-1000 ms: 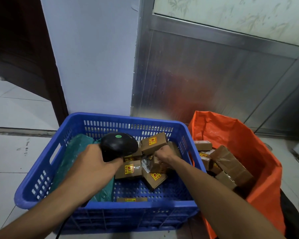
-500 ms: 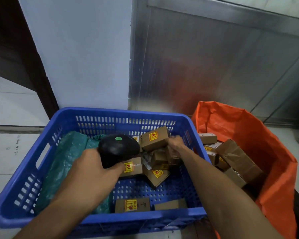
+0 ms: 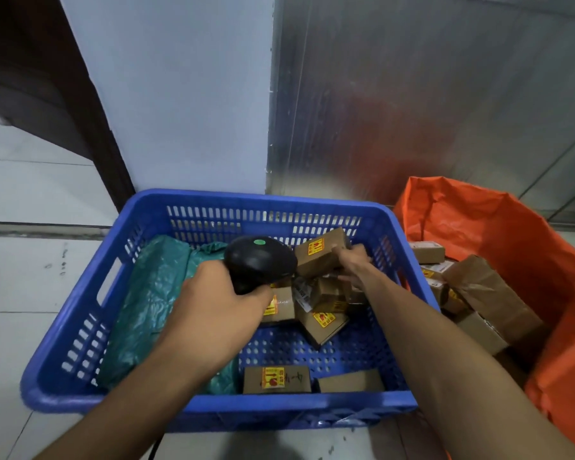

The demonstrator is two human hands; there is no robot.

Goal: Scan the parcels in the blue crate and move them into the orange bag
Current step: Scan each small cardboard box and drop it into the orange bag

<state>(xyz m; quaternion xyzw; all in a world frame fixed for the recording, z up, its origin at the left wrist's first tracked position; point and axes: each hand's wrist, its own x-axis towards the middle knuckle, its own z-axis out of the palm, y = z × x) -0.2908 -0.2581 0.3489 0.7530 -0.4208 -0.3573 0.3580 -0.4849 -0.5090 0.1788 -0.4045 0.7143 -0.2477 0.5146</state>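
Gripping the scanner, left hand; right hand grasping a parcel.

Yellow-red stickers on the parcels — print too small to read.

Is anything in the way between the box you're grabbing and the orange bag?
Only the crate's right wall. The right hand holds the box below its rim, so it must lift over it into the bag.

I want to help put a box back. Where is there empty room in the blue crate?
Bare perforated floor of the blue plastic crate lies between the teal plastic mailer, the brown cardboard boxes piled at the back and two boxes by the near wall. Crowded back right.
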